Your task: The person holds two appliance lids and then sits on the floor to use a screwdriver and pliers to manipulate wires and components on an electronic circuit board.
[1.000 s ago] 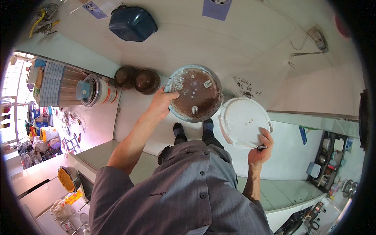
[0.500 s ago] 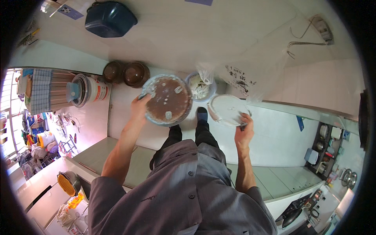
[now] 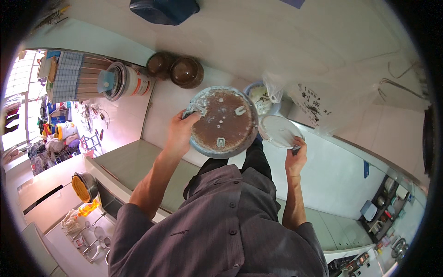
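Observation:
My left hand (image 3: 183, 130) grips the left rim of a large round, brown-faced thing (image 3: 220, 121) with a worn blue-grey edge and pale patches. Its exact kind is not clear to me. In my right hand (image 3: 295, 154) is a smaller white round lid (image 3: 279, 131), pinched at its lower right edge. The two round things are held out side by side in front of my body. Beyond them on the floor stands a blue-rimmed tub (image 3: 251, 87) with pale contents, partly hidden by what I hold. A clear plastic bag (image 3: 272, 87) hangs over its edge.
Two brown glazed jars (image 3: 186, 74) stand on the floor at the back left. A white bucket (image 3: 136, 84) lies left of them. Cabinets and a counter with a sink (image 3: 113, 201) run behind me. A dark blue container (image 3: 164, 10) is at the top.
The view has swung left, so the room's things sit farther right. Both hands keep their hold; the brown-faced thing is nearer, and the white lid is more tilted.

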Motion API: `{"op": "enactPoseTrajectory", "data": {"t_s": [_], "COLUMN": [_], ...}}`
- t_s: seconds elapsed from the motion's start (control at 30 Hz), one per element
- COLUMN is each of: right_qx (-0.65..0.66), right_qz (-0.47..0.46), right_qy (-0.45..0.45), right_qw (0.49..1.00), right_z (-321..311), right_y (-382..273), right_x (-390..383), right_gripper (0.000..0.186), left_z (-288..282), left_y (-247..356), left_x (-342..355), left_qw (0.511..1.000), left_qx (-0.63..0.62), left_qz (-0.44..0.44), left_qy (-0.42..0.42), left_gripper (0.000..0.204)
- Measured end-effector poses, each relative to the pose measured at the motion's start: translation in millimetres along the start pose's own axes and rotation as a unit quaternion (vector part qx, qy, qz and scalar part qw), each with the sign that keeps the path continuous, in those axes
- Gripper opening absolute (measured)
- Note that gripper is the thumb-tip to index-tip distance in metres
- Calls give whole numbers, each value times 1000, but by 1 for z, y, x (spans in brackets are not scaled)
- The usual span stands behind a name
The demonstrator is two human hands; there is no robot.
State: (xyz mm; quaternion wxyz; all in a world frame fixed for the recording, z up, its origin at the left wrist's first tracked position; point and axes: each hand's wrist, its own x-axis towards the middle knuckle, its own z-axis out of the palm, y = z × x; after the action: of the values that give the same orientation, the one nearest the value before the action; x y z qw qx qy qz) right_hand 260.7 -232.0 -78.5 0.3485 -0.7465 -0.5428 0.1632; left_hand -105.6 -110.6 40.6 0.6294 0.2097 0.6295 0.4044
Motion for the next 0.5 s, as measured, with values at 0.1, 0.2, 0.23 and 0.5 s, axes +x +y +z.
{"op": "enactPoseTrajectory", "data": {"t_s": [0.1,0.2,0.23,0.5], "right_qx": [21,11,10,16], "right_qz": [9,-3,-4,-24], "right_qy": [18,42,48,80], "right_qw": [1000,999,999,996], "right_z": [-1,-7,-8,-14], "right_y": [-14,-16,-18,-57], "right_x": [3,6,5,-3], "right_gripper": [38,38,39,39], "left_z": [12,23,26,30], "left_y": [23,38,45,72], "left_x": [-16,-29,-35,-60], "left_qw": [999,994,994,979], "left_qx": [20,60,60,9], "left_qz": [26,66,70,125], "left_qy": [-29,-59,-61,-164], "left_gripper": [27,32,33,33]}}
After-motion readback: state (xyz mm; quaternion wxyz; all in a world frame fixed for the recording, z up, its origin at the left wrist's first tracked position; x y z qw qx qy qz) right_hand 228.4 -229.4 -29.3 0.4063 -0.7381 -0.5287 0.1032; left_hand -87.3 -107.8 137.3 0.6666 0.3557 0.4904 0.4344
